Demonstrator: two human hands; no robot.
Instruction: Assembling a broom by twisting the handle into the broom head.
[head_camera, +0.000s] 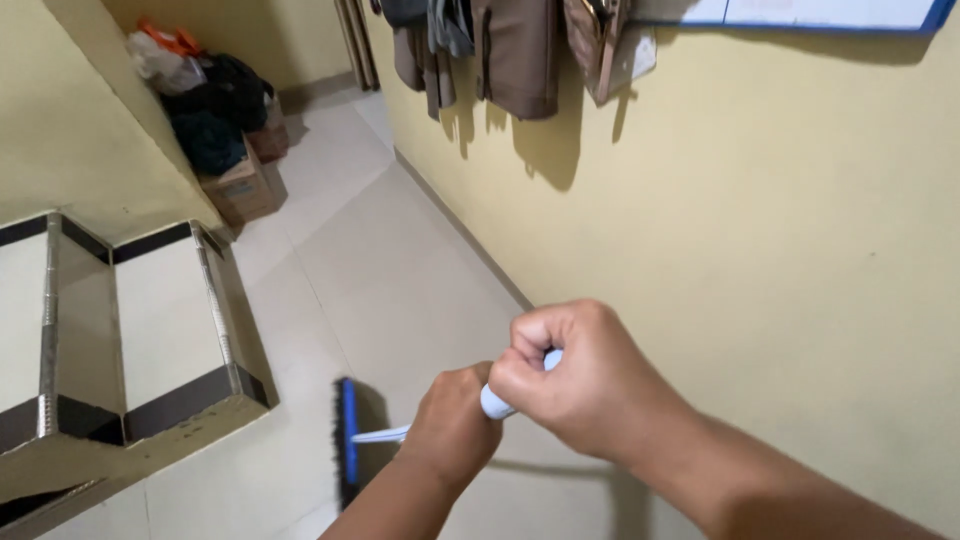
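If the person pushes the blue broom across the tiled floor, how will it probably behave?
The broom probably feels light: its pale handle looks thin. The handle seems stiff, since it runs straight from both hands to the head. The left hand and right hand both close on it, so it should steer easily over the smooth floor tiles.

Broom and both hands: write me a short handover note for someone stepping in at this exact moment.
Left hand: closed around the broom handle, lower grip.
Right hand: closed around the top end of the same handle, above the left.
Broom head: blue with dark bristles, down on the pale tiled floor, between the steps and the yellow wall.
Nearby: a cardboard box with bags piled on it at the far corner; clothes hang on the wall.
Done: broom is gripped and on the floor. How much floor is already swept cannot be told; no dirt pile shows.
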